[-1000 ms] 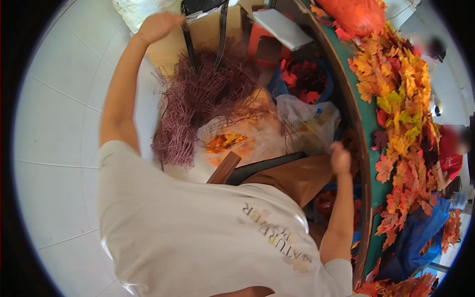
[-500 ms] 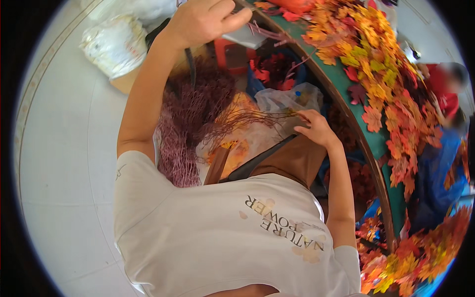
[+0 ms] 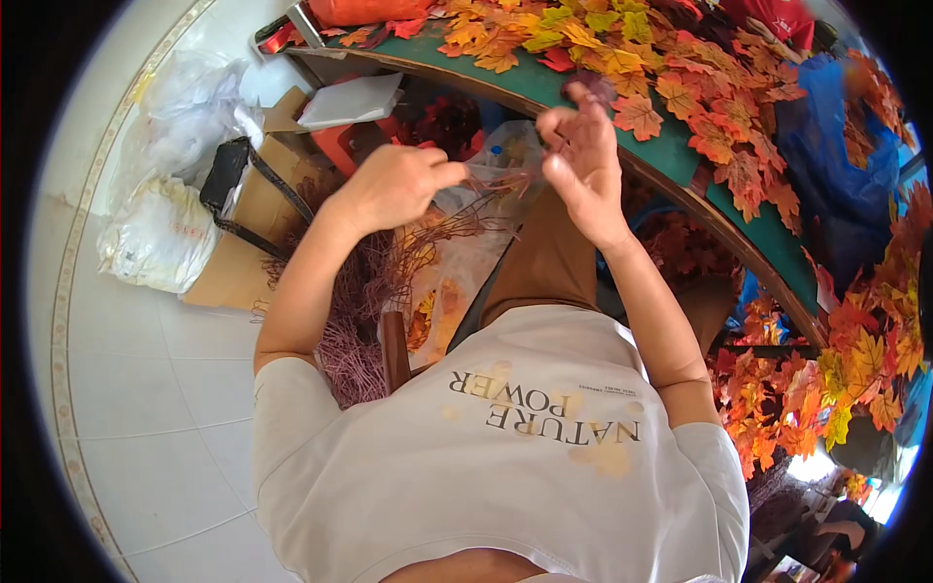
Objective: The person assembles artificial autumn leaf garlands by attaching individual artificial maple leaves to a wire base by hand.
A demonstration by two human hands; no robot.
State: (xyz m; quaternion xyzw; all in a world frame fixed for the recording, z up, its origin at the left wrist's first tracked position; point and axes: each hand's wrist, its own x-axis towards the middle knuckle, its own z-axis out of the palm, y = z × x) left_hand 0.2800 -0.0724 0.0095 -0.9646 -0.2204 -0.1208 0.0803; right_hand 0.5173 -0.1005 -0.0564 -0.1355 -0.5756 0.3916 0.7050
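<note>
My left hand (image 3: pixel 398 187) is closed in a pinch on a thin purplish-brown artificial twig (image 3: pixel 505 181), whose end sticks out to the right. To its right, my right hand (image 3: pixel 588 170) is raised with its fingers apart and slightly curled, close to the table edge. A dark purple leaf (image 3: pixel 595 89) lies just beyond its fingertips. Below my left hand, a large tangled bundle of purplish twigs (image 3: pixel 355 325) hangs beside my lap, partly hidden by my forearm. Some thin strands reach right toward a clear plastic bag (image 3: pixel 515 146).
A green table (image 3: pixel 671 146) with a brown edge curves across the far side, heaped with orange, red and yellow artificial maple leaves (image 3: pixel 700 87). A cardboard box (image 3: pixel 233 272), white plastic bags (image 3: pixel 160 233) and a black strap stand at left. A blue bag (image 3: pixel 836 136) is at right.
My left hand has come down from the upper edge with the twig. My right hand has left the bundle's strands, risen toward the table and opened. The whole view has shifted.
</note>
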